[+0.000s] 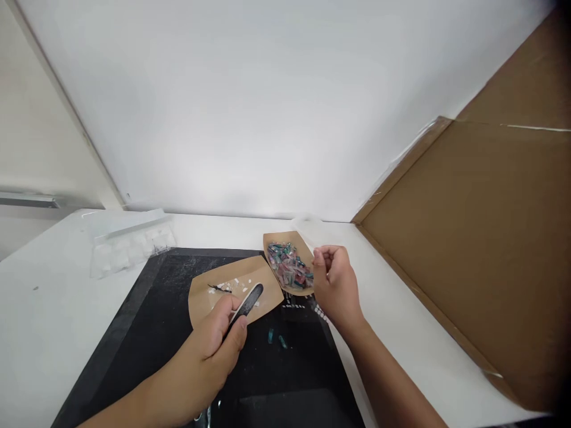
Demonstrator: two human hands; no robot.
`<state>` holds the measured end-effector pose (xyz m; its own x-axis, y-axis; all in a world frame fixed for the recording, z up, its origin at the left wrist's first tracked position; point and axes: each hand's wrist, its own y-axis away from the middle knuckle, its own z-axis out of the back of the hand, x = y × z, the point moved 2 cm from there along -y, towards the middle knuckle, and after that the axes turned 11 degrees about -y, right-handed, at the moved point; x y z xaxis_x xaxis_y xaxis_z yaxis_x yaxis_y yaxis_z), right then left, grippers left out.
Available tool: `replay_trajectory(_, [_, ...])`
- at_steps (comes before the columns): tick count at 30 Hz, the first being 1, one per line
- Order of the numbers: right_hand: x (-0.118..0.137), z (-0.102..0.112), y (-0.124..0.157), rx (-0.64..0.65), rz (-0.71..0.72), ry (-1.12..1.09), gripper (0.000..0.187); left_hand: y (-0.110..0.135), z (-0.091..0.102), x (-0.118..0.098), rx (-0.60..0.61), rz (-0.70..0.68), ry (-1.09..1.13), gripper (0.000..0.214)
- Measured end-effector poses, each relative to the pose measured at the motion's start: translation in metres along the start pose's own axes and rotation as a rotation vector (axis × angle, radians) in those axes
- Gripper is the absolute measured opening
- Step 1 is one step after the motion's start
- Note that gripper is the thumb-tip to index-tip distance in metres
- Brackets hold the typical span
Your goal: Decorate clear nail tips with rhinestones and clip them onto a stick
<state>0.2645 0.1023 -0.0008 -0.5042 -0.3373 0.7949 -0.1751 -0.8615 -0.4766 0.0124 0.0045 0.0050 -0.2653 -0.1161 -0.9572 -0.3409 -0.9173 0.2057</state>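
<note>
At the far left of the white tabletop lies a clear plastic tray, just off the back corner of the black mat that covers the middle.

My left grip is closed around a slim dark tool. Thumb and fingers wrap its lower end, and its rounded tip points up and to the right. The tip lies over the near edge of a brown paper sheet that rests on the mat. A few white bits and a thin dark strand lie scattered on that sheet.

Just right of the tool, two small teal pieces lie loose on the mat, near each other.

Behind them is a second brown paper sheet, its edge touching the first. It carries a heap of small coloured pieces in teal, pink and red.

My right grip sits at the right edge of that heap. Its fingers are curled in and its fingertips pinched tight together. I cannot tell whether a piece is caught between them.

Farthest right, a big cardboard panel stands tilted against the white wall.
</note>
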Motion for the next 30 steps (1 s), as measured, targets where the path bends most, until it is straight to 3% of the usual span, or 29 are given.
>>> replay_trajectory(4, [-0.026, 0.012, -0.011, 0.032, -0.144, 0.095, 0.022, 0.001, -0.005, 0.001, 0.077, 0.115, 0.02, 0.037])
replay_trajectory(9, [-0.022, 0.007, -0.009, 0.21, -0.113, 0.081, 0.021, -0.001, -0.009, 0.004, 0.047, 0.166, 0.069, 0.042])
replay_trajectory(14, [-0.011, 0.004, -0.01, 0.289, 0.023, 0.116, 0.023, 0.0, -0.008, 0.002, 0.019, 0.126, 0.039, 0.041])
replay_trajectory(22, [-0.016, 0.003, -0.013, 0.351, 0.108, 0.228, 0.033, 0.002, -0.009, 0.002, -0.052, 0.079, -0.005, 0.039])
replay_trajectory(30, [-0.017, 0.003, -0.018, 0.291, 0.123, 0.272, 0.014, -0.001, 0.006, 0.0, -0.153, -0.067, -0.254, 0.038])
